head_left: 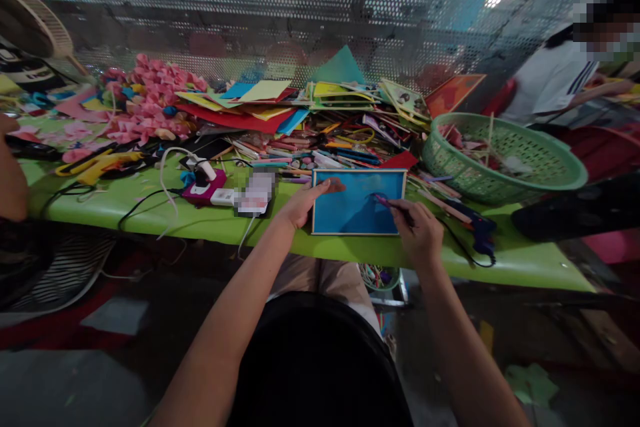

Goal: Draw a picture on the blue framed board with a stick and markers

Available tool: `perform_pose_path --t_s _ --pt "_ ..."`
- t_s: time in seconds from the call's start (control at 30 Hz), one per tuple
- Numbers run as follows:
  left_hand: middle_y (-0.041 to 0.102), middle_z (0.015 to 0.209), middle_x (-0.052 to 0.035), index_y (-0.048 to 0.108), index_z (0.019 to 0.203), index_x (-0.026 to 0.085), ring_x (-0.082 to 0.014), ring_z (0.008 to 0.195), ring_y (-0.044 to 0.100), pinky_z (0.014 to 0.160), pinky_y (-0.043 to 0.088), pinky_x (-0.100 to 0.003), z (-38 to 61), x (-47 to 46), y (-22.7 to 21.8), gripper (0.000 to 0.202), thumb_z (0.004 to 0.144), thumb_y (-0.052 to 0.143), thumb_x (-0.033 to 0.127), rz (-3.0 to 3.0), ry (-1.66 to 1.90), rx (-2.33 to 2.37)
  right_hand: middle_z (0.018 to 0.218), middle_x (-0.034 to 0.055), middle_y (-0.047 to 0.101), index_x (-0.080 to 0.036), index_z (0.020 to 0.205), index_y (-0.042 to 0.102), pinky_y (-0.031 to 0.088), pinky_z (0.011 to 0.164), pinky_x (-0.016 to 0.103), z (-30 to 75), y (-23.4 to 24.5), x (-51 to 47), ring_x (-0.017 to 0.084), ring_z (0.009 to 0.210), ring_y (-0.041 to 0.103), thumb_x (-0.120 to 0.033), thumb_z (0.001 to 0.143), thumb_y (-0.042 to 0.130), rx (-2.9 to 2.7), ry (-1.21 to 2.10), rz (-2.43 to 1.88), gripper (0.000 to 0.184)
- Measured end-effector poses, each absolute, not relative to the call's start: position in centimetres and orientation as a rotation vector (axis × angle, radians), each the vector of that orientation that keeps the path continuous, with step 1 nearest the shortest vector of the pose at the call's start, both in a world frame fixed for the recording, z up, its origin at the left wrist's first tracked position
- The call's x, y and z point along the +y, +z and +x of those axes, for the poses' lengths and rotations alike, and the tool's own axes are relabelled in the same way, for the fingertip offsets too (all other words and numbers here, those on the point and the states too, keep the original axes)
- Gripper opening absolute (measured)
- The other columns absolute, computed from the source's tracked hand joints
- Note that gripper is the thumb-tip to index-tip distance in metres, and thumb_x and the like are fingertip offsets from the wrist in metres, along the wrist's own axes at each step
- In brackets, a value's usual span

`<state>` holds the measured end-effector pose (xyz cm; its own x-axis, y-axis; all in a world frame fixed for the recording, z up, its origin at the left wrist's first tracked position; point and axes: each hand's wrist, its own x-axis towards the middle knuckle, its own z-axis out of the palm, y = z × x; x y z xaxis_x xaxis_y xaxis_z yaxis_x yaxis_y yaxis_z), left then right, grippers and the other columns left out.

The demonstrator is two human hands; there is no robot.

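A blue board with a thin pale wooden frame [350, 213] lies at the front edge of the green table. My left hand [300, 205] grips its left edge, thumb over the frame and the other fingers mostly hidden. Pinched in my right hand [419, 227] is a short purple crayon [382, 200], its tip at the board's blue surface right of the middle. Faint lighter smudges show near the top of the blue. A dark shadow falls over the board beside the crayon.
Pens and crayons [300, 147] heap behind the board, with coloured cards [240, 117] and pink paper flowers [155, 97] further left. A green basket [520, 180], a dark blue glue gun [483, 230] and its cord lie right. A power strip [205, 188] stands left. Another person [545, 80] sits far right.
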<state>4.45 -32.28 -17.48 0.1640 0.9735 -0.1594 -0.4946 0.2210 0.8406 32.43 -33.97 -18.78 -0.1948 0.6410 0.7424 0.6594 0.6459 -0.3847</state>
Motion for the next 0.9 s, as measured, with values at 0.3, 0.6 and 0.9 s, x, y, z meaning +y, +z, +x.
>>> perform_pose_path --t_s 0.3,0.6,0.9 --pt "0.082 0.117 -0.0152 0.079 0.109 0.016 -0.0356 0.12 0.075 0.107 0.057 -0.051 4.52 -32.25 -17.61 0.039 0.083 0.088 0.044 0.731 1.197 0.817 0.095 0.0054 0.08 -0.025 0.109 0.077 0.056 0.072 0.034 32.39 -18.72 -34.08 0.022 0.08 0.072 -0.031 0.104 0.061 -1.88 -0.033 -1.033 0.017" --pt "0.083 0.114 -0.0143 0.079 0.109 0.016 -0.0354 0.121 0.074 0.11 0.055 -0.052 4.45 -32.23 -17.65 0.037 0.084 0.087 0.043 0.742 1.199 0.812 0.096 0.0053 0.081 -0.024 0.108 0.077 0.057 0.073 0.034 32.39 -18.7 -34.21 0.021 0.081 0.073 -0.029 0.103 0.063 -1.883 -0.021 -1.019 0.016" --pt "0.083 0.112 -0.0138 0.08 0.106 0.017 -0.0365 0.121 0.073 0.108 0.055 -0.053 4.47 -32.29 -17.48 0.04 0.079 0.09 0.045 0.744 1.2 0.802 0.093 0.0048 0.08 -0.024 0.106 0.078 0.056 0.071 0.034 32.39 -18.65 -34.24 0.021 0.078 0.072 -0.029 0.102 0.063 -1.869 -0.029 -1.031 0.016"
